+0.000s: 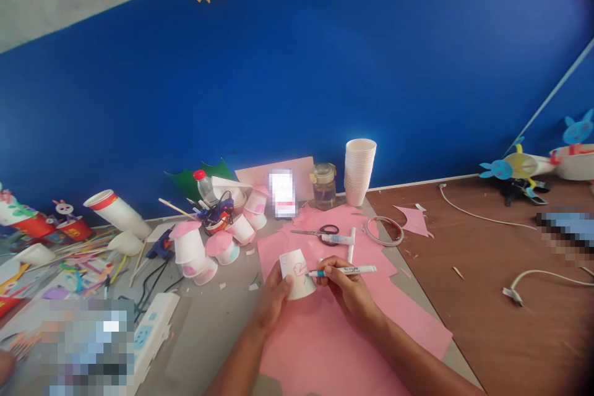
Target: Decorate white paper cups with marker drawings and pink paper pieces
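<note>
My left hand [273, 300] is closed around a small white paper cup [297, 272], held tilted over a sheet of pink paper [320, 334]. A pink drawing shows on the cup's side. My right hand [346, 291] grips a white marker [346, 271] with a teal tip, and the tip touches the cup's side. Both forearms come in from the bottom edge.
Scissors [320, 232], a glue tube [338, 239] and a tape ring [384, 230] lie beyond the hands. A stack of white cups [359, 170] and a glass jar [323, 185] stand by the blue wall. Decorated cups [204, 250], a glue gun [160, 247] and a power strip [153, 328] crowd the left; cables [533, 278] lie right.
</note>
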{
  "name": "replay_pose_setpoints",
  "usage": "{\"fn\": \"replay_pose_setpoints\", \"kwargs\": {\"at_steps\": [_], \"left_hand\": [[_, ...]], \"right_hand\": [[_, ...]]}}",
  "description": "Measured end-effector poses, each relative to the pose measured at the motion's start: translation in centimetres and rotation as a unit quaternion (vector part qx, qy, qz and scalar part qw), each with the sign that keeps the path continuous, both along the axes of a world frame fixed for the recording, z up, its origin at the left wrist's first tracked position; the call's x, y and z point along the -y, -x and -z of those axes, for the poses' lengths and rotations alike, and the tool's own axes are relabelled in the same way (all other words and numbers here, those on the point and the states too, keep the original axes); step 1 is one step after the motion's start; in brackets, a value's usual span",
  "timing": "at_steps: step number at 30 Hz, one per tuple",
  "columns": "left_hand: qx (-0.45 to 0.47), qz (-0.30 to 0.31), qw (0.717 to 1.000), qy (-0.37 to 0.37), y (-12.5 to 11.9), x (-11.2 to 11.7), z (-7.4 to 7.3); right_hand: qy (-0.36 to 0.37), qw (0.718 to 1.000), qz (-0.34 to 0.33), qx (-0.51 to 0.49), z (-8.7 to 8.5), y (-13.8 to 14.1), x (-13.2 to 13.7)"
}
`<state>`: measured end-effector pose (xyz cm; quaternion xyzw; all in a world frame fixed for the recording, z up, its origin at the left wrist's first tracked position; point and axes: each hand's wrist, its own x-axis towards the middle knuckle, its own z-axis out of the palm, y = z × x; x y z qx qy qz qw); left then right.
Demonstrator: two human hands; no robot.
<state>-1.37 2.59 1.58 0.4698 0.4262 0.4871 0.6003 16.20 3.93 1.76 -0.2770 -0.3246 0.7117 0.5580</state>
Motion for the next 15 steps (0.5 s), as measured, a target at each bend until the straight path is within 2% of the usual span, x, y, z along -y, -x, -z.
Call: {"fn": "replay_pose_setpoints", "kwargs": {"at_steps": [15], "left_hand": [[-0.006,-0.003,1.000,-0.003,-0.10,0.03,-0.05]], "right_hand": [[0.012,1.000,0.000,-0.003,-0.06,0.01,0.03]]}}
